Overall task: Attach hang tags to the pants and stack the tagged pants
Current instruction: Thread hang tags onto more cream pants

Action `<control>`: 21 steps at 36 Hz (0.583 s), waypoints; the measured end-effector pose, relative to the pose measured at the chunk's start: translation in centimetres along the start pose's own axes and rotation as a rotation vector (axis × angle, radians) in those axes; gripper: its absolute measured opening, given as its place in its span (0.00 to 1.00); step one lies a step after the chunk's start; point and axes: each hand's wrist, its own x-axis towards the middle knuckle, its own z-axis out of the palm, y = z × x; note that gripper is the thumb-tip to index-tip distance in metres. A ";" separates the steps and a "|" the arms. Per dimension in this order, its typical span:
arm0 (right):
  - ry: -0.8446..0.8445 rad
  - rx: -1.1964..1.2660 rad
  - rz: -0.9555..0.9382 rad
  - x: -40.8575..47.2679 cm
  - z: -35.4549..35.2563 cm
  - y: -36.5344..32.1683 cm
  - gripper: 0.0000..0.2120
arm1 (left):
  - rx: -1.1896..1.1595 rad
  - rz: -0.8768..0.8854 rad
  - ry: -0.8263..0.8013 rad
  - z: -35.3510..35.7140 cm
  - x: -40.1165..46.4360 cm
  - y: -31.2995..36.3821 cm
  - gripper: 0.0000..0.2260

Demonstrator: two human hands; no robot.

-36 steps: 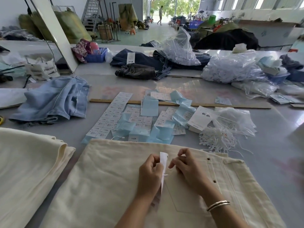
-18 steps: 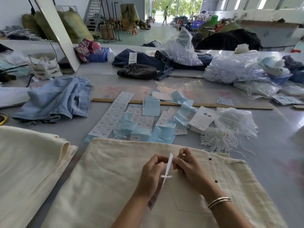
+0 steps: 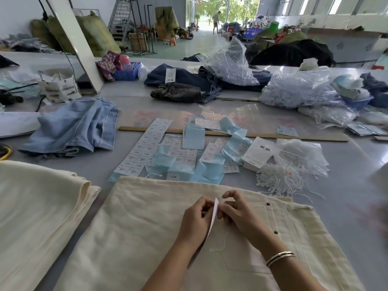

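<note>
White card hang tag (image 3: 213, 217) stands edge-on between your hands, long axis running toward you, above the cream cotton pants (image 3: 136, 223). Your left hand (image 3: 194, 221) pinches it; your right hand (image 3: 236, 211) pinches beside its top.

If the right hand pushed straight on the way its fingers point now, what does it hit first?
The white hang tag, which it already touches; just beyond that, the left hand. Depth is hard to judge.
</note>
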 end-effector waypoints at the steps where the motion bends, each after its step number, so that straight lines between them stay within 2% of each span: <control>1: 0.000 0.008 0.018 -0.1 0.0 -0.2 0.06 | 0.007 -0.005 -0.004 0.0 0.1 0.0 0.04; 6: 0.077 0.205 0.141 -0.8 -0.9 -1.3 0.09 | 0.010 -0.121 0.083 -0.4 1.1 0.3 0.05; 9: 0.185 0.213 0.203 -1.4 -1.9 -1.6 0.09 | -0.037 -0.218 0.079 -1.2 2.0 0.8 0.04; 11: 0.246 0.156 0.191 -1.7 -2.3 -1.7 0.08 | 0.082 -0.172 0.081 -1.7 2.4 1.2 0.05; 13: 0.298 -0.006 0.114 -1.9 -2.5 -2.1 0.08 | 0.231 -0.042 0.043 -1.7 2.6 1.9 0.05; 16: 0.307 -0.177 -0.023 -2.4 -2.1 -3.1 0.07 | 0.262 0.103 -0.076 -0.6 2.8 3.2 0.03; 18: 0.292 -0.161 -0.064 -2.4 -1.6 -3.6 0.05 | 0.199 0.127 -0.110 0.2 2.9 4.1 0.04; 21: 0.320 -0.002 -0.042 -2.6 -1.4 -3.9 0.04 | 0.079 0.108 -0.121 1.2 3.1 5.1 0.03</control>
